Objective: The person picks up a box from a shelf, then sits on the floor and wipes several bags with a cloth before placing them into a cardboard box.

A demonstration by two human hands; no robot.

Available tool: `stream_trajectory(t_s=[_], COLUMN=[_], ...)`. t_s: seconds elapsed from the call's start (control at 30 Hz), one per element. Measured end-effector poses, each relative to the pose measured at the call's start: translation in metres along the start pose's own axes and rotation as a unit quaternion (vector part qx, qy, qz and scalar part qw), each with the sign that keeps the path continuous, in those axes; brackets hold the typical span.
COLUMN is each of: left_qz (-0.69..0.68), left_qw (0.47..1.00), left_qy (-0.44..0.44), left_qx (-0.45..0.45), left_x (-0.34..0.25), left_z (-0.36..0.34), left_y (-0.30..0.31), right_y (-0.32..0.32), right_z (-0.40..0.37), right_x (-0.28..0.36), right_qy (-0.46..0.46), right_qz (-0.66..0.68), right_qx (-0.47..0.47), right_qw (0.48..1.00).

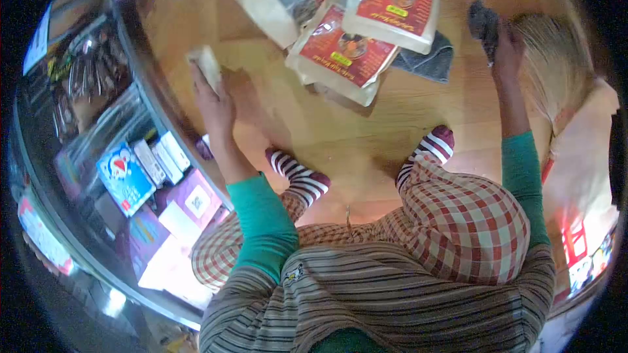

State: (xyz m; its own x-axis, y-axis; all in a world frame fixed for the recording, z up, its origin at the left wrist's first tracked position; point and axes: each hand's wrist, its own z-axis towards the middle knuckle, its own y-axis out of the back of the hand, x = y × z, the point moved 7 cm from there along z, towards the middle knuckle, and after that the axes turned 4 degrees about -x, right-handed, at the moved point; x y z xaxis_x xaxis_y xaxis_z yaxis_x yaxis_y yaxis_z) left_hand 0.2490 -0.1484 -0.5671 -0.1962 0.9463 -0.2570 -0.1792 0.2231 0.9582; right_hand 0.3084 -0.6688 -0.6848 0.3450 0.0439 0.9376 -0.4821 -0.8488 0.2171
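Grey cloth (483, 24), crumpled, juts from the gripping right hand (509, 52). I see left hand (216, 103) clasping a pale, flattish object (209, 67).

Pouches (353, 42) look glossy; the held cloth (483, 21) matt; the floor (353, 132) wooden.

Blue box (125, 178), apparently a broom (557, 59)

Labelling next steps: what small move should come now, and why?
Probably set the dark grey cloth in the right hand down on the wooden floor beside the red-labelled pouches. Both hands are occupied: the left hand holds a pale item I can't identify. The pouches overlap in a loose pile, so handling them would likely need a free grip.
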Motion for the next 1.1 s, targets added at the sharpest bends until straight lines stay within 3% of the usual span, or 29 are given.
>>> stream_trajectory(t_s=[0.07,0.1,0.13,0.17,0.23,0.3,0.37,0.4,0.43,0.5,0.57,0.6,0.73,0.8,0.93,1.0,1.1], left_qz=[-0.064,-0.102,-0.139,-0.145,-0.349,-0.343,-0.337,-0.354,-0.370,-0.421,-0.477,-0.438,-0.390,-0.348,-0.355,-0.284,-0.255], left_qw=[0.998,0.994,0.987,0.985,0.930,0.928,0.927,0.920,0.912,0.888,0.851,0.870,0.905,0.927,0.926,0.950,0.952], left_qy=[0.002,-0.038,-0.078,-0.089,-0.049,-0.064,-0.071,-0.031,0.010,0.016,0.023,0.040,0.002,-0.016,-0.032,-0.093,-0.166], left_qx=[0.018,0.028,0.035,0.034,0.108,0.127,0.149,0.165,0.179,0.185,0.221,0.224,0.167,0.138,0.123,0.086,0.037], left_x=[-0.035,-0.077,-0.112,-0.133,-0.165,-0.183,-0.191,-0.192,-0.192,-0.199,-0.200,-0.200,-0.190,-0.189,-0.195,-0.204,-0.220], left_z=[0.005,0.009,0.009,0.008,0.010,0.012,0.012,0.014,0.015,0.017,0.016,0.016,0.016,0.015,0.013,0.011,0.000], left_y=[-0.023,-0.024,-0.027,-0.033,-0.054,-0.073,-0.088,-0.095,-0.102,-0.109,-0.120,-0.117,-0.120,-0.115,-0.095,-0.075,-0.064], right_y=[0.022,0.032,0.023,0.027,0.033,0.042,0.045,0.044,0.051,0.061,0.075,0.080,0.078,0.068,0.053,0.046,0.040], right_z=[0.017,0.021,0.004,0.002,-0.003,-0.014,-0.021,-0.024,-0.027,-0.040,-0.038,-0.037,-0.035,-0.034,-0.030,-0.025,-0.027], right_x=[-0.033,-0.043,-0.021,-0.021,-0.024,-0.013,-0.015,-0.002,0.005,0.004,-0.005,-0.008,-0.015,-0.019,-0.009,-0.004,0.000], right_qy=[0.026,0.045,0.021,0.026,0.034,0.070,0.018,0.086,0.090,-0.043,0.012,0.065,0.066,-0.031,0.035,0.091,0.069], right_qz=[-0.030,-0.058,0.026,0.029,0.026,0.005,-0.030,0.003,0.001,-0.076,-0.064,-0.047,-0.011,-0.026,-0.013,-0.109,-0.122], right_qx=[-0.031,-0.044,0.008,-0.003,-0.041,-0.109,-0.072,-0.072,-0.079,-0.071,-0.090,-0.100,-0.093,-0.061,-0.080,-0.061,-0.058], right_qw=[0.999,0.996,0.999,0.999,0.998,0.992,0.997,0.994,0.993,0.994,0.994,0.992,0.993,0.997,0.996,0.988,0.988])
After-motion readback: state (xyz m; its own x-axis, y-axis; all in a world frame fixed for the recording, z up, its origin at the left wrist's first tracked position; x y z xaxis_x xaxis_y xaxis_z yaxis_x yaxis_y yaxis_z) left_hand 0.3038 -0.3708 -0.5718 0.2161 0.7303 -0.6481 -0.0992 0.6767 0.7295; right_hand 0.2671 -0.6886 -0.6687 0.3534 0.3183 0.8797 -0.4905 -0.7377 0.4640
